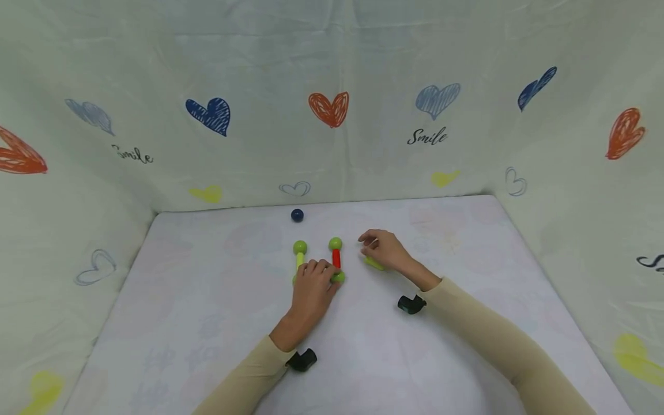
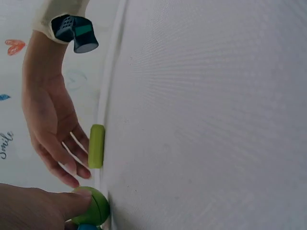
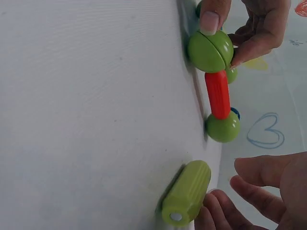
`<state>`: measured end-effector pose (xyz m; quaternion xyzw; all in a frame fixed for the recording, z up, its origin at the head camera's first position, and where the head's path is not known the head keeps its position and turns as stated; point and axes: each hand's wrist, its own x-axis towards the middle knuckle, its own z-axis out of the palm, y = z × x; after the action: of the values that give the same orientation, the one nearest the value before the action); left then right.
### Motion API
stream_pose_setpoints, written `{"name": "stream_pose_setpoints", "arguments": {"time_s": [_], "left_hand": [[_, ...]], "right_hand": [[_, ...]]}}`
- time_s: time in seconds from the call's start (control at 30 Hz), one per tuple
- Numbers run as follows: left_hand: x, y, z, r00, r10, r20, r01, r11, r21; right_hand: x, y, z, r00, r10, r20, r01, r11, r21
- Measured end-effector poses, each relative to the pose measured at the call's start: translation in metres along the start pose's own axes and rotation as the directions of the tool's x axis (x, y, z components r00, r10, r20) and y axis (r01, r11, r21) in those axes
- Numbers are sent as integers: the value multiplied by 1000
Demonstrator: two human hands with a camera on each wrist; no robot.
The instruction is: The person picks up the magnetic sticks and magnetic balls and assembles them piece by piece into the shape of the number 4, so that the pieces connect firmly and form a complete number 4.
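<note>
My left hand pinches a green ball between thumb and fingers in the right wrist view. From that ball a red rod runs to another green ball. Beside it lies a yellow-green rod with a green ball at its far end; my left hand partly covers its near end. A bit of blue shows below the pinched ball in the left wrist view. My right hand, fingers relaxed, is beside a loose light-green rod; whether it touches the rod I cannot tell.
A dark blue ball sits near the back edge of the white-covered table. Behind the table hangs a pale curtain printed with hearts. Each wrist carries a small black camera.
</note>
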<state>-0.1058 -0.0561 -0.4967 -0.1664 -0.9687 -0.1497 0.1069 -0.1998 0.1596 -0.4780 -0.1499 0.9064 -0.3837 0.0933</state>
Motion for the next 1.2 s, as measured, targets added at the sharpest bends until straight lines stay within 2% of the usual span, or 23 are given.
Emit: {"name": "stream_pose_setpoints", "arguments": {"time_s": [0.27, 0.43, 0.7, 0.87, 1.0, 1.13, 1.2], "left_hand": [[0, -2, -6, 1000, 1, 31, -1, 1000, -5], [0, -5, -7, 999, 17, 43, -16, 1000, -11], [0, -11, -9, 998, 43, 36, -42, 998, -40], [2, -13, -9, 997, 68, 34, -66, 996, -55], [3, -15, -10, 996, 87, 33, -85, 995, -59], [5, -15, -12, 994, 99, 41, -97, 994, -55], [6, -15, -13, 994, 101, 52, -99, 994, -46]], "right_hand": [[-13, 3, -1, 998, 32, 57, -26, 995, -101], [-18, 1, 1, 998, 14, 63, -4, 986, -165], [-28, -5, 5, 999, -9, 45, 17, 985, -171], [-36, -8, 9, 998, -1, 55, 6, 995, -98], [-43, -10, 14, 996, -7, 90, 6, 1000, 10], [-50, -11, 20, 992, -37, 117, 19, 989, 146], [-53, -12, 23, 991, -29, 132, -1, 975, 224]]}}
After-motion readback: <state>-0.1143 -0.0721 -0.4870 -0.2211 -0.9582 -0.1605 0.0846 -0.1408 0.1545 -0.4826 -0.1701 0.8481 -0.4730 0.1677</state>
